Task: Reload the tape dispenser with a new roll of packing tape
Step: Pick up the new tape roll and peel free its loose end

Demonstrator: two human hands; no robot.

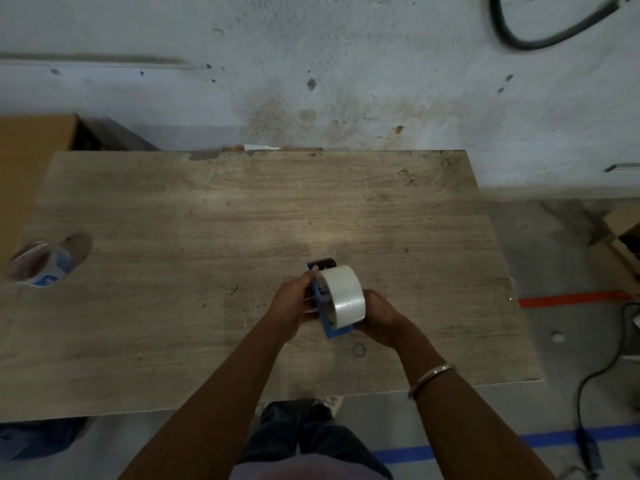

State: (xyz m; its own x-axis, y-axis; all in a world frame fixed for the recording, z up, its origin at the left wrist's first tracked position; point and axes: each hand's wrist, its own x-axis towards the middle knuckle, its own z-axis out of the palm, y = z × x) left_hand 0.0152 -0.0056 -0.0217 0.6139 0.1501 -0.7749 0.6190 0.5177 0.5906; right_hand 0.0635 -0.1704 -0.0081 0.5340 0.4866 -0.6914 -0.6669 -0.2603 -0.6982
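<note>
A blue tape dispenser [335,330] is held just above the middle of the wooden table [207,220], near its front half. A whitish roll of packing tape [344,296] sits on the dispenser's frame. My left hand [294,303] grips the dispenser's left side, with fingertips at its top edge. My right hand [379,315] wraps around the right side, against the roll and the frame's lower corner. A black roller part [323,263] shows at the dispenser's far end.
A second tape roll with a blue label [40,265] lies at the table's left edge. A cardboard box [27,161] stands to the left, another [623,233] on the floor at right. Cables [595,372] run along the floor on the right.
</note>
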